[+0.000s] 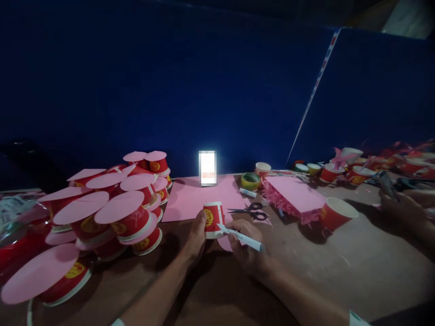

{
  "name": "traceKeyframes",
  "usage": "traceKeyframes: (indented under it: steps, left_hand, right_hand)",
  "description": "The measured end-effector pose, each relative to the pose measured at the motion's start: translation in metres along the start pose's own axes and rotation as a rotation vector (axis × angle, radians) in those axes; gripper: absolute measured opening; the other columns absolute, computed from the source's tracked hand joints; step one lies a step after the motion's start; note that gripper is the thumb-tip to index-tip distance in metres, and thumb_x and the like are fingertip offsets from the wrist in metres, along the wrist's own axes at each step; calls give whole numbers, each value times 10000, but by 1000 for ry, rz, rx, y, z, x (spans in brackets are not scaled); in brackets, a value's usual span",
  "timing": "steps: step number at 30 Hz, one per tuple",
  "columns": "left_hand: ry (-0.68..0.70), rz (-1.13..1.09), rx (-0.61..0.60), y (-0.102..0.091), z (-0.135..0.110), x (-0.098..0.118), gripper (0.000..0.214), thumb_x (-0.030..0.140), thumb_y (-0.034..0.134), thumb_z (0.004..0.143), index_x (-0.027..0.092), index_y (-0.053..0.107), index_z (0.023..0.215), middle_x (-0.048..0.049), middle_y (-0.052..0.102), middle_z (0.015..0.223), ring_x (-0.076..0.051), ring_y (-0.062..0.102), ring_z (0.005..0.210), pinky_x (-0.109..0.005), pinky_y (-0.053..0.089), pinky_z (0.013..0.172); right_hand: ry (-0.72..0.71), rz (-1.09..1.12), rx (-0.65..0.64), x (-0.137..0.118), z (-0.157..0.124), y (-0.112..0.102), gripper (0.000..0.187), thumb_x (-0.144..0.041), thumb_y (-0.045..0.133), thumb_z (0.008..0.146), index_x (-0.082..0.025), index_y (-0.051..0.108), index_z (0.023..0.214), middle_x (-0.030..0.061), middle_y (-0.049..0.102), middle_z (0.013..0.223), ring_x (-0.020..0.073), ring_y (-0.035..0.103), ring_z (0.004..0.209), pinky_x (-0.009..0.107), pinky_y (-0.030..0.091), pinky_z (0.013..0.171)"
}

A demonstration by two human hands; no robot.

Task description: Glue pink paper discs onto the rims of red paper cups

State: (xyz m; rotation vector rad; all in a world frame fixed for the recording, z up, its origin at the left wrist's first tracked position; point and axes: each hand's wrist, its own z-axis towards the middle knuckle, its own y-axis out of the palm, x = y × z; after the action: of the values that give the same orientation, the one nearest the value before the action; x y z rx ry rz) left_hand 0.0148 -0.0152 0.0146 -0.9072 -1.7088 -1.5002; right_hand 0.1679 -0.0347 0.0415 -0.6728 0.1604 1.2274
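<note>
My left hand (198,234) grips a red paper cup (212,218) that stands upside down on a piece of pink paper (224,242) on the brown table (340,276). In my right hand (245,246) is a white marker with a blue cap (242,238), its tip against the rim of the cup. Black scissors (252,211) lie just beyond my right hand.
A heap of red cups capped with pink paper discs (112,213) fills the left. A large pink sheet (197,197), a lit phone (207,168), a tape roll (250,181), a fringed pink paper stack (292,194) and loose cups (336,213) lie behind. Another person's hands (404,206) are at right.
</note>
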Motion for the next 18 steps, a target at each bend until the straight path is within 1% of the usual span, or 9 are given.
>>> traceKeyframes:
  steps: [6,9,12,16,18]
  left_hand:
    - [-16,15,-64,1,1,-2,487,568,530,780,154,627,1017,-100,694,988,-243,634,976,-399,457,914]
    - [-20,1,-73,0,1,-1,486,566,540,776,157,618,1027,-98,696,974,-239,647,938,-412,466,899]
    - [-17,-5,-51,0,2,0,486,562,554,767,156,619,1027,-98,698,973,-241,646,943,-411,461,906]
    - [-15,15,9,2,2,1,508,572,544,768,148,609,1040,-108,684,1039,-245,621,1010,-413,435,939]
    - [-17,27,6,2,2,2,512,574,540,770,151,603,1051,-108,679,1055,-245,615,1023,-414,432,941]
  right_hand:
    - [6,7,-28,1,-2,1,160,-141,495,838,-184,589,960,58,660,815,169,611,734,291,488,666]
    - [17,4,-60,1,-2,1,150,-147,488,844,-179,586,952,59,653,807,168,603,724,289,477,661]
    - [45,-25,-83,0,-3,1,118,-156,479,848,-179,579,906,55,640,774,168,591,699,288,463,648]
    - [34,-44,-56,-1,-4,2,100,-150,464,845,-189,557,842,42,625,745,163,587,679,283,453,638]
    - [60,-28,-43,-2,-4,2,106,-152,457,850,-190,556,845,30,617,720,155,580,651,274,446,619]
